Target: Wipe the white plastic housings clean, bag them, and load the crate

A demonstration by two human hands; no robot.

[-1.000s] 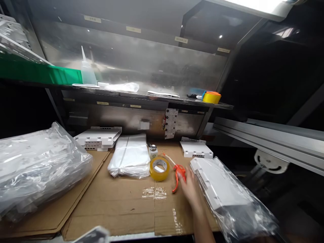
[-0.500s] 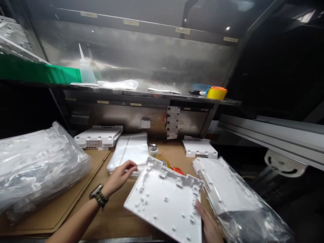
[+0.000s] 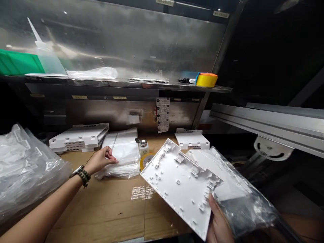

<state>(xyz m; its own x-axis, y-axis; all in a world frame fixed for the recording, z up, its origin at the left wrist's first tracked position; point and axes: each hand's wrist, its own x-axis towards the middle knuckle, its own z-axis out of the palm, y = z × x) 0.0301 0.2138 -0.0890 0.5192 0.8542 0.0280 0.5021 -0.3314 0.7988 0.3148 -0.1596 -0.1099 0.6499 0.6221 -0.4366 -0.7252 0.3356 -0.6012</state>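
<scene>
A white plastic panel [image 3: 177, 182] with small clips and posts on its face is tilted above the cardboard-covered table. My right hand [image 3: 219, 221] grips its lower right edge, the thumb on the face. Over a stack of clear plastic bags [image 3: 124, 148], my left hand [image 3: 103, 158] has its thumb and index finger pinched together at the stack's left side. Whether a bag's edge lies between those fingertips is too small to tell. A watch and a braided band are on the left wrist.
White housings [image 3: 78, 136] stand stacked at the back left, others [image 3: 192, 140] at the back right. Bagged parts [image 3: 22, 168] lie left, more [image 3: 238, 195] right. A dispenser bottle [image 3: 143, 146] and yellow tape [image 3: 145, 160] sit behind the panel. A metal shelf [image 3: 121, 84] crosses above.
My left hand has moved left over the bags and its fingers have closed together. The panel in my right hand has shifted right and turned, and the view has moved.
</scene>
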